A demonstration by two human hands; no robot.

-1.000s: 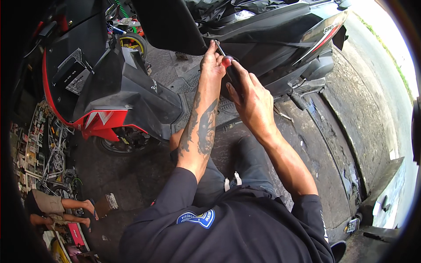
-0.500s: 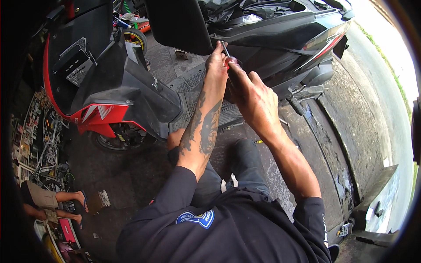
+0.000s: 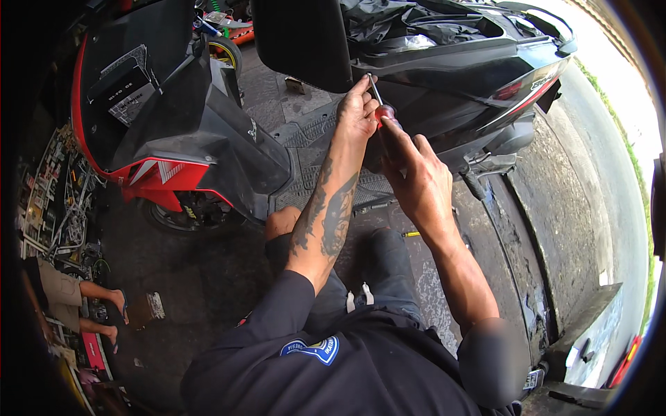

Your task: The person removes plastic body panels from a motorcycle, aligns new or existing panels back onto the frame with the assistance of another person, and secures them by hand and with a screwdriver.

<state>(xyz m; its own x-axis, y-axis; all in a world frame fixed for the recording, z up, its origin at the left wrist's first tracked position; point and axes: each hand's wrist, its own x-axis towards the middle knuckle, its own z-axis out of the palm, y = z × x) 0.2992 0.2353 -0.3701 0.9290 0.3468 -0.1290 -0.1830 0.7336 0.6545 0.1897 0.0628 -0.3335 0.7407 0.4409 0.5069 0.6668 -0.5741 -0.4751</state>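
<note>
My right hand (image 3: pixel 420 170) is wrapped around the red handle of a screwdriver (image 3: pixel 384 112). Its metal shaft points up and slightly left, with the tip at the black side panel (image 3: pixel 416 83) of a red and black scooter, just below the seat (image 3: pixel 298 41), which is tilted up. My left hand (image 3: pixel 356 111) is beside the shaft, fingers curled and fingertips at the screwdriver's tip. Whatever small thing those fingertips pinch there is hidden. Both forearms reach forward over my knees.
The scooter's front shield (image 3: pixel 208 132) and footboard (image 3: pixel 309 149) lie left of and beneath my arms. A small yellow stick-like thing (image 3: pixel 411 234) is on the floor by my knee. Another person's legs (image 3: pixel 97 291) show at far left, near crowded parts racks (image 3: pixel 62 208). A road curves along the right.
The view has shifted slightly, so the scooter sits a little farther right. Both hands remain at the same spot on the panel, and more of the screwdriver's handle and shaft shows.
</note>
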